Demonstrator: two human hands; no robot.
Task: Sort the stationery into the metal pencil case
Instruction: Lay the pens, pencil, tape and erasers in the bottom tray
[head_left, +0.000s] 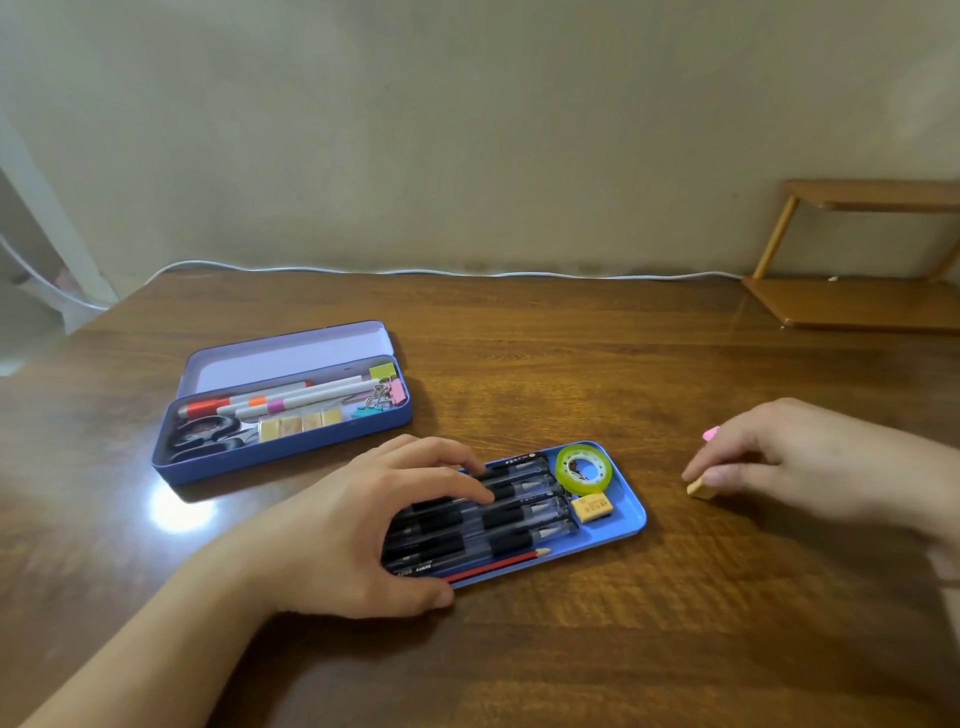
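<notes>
A blue metal tray (631, 512) lies on the table in front of me, holding several black pens (519, 512), a red pencil (498, 564), a green tape roll (584, 467) and a yellow eraser (592, 506). My left hand (363, 525) rests on the tray's left end, fingers spread over the pens. My right hand (795, 460) is to the right of the tray, its fingertips pinching a second yellow eraser (701, 489) on the table; something pink (710, 433) shows behind the fingers. The open purple pencil case (285, 452) sits at the back left with markers, scissors, erasers and binder clips inside.
A small wooden shelf (852, 301) stands at the back right against the wall. A white cable (415, 271) runs along the table's far edge. The table's left edge falls away at the far left.
</notes>
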